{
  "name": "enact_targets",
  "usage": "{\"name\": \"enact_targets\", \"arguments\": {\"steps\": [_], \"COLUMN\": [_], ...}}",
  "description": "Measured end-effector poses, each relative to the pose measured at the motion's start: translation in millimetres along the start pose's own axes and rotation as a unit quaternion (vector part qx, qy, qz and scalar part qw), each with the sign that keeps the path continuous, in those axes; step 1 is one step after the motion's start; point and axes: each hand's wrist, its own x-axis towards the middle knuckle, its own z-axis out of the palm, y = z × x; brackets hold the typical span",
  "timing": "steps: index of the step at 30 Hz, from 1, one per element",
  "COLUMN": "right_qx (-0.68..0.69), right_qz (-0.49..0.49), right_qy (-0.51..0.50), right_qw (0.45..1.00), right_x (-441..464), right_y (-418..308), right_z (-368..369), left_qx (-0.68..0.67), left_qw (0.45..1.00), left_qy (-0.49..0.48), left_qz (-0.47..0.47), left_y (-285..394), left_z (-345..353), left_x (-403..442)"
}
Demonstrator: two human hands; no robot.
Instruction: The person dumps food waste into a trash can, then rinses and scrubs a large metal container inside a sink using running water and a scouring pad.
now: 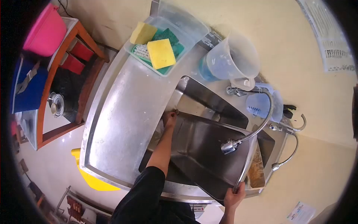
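A large dark metal tray (212, 149) lies tilted over the steel sink (209, 100), covering part of its basins. At the tray's upper left corner, my left hand (170, 118) has its fingers closed on the edge. My right hand (235, 196) grips the lower right rim of the same tray. Above the tray hangs the head of a flexible faucet (229, 146). Beside the tray's right edge is a narrow pan with brown stains (256, 170). What lies in the basin beneath the tray is mostly hidden.
A plastic bin (181, 61) with sponges (161, 54) stands at the counter's back. Right of it are a cloudy pitcher (233, 59) and a blue basket (261, 104). A second faucet (291, 128) is at the right. An orange shelf (46, 97) stands left.
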Motion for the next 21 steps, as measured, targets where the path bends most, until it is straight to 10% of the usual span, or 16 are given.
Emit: {"name": "enact_targets", "arguments": {"steps": [21], "right_qx": [-0.007], "right_qz": [0.007], "right_qy": [-0.025], "right_qw": [1.000], "right_x": [-2.3], "right_y": [4.8], "right_z": [-1.3], "left_qx": [-0.057], "left_qw": [0.978], "left_qy": [-0.188], "left_qz": [0.071], "left_y": [11.4], "left_z": [-29.8], "left_x": [47.6]}}
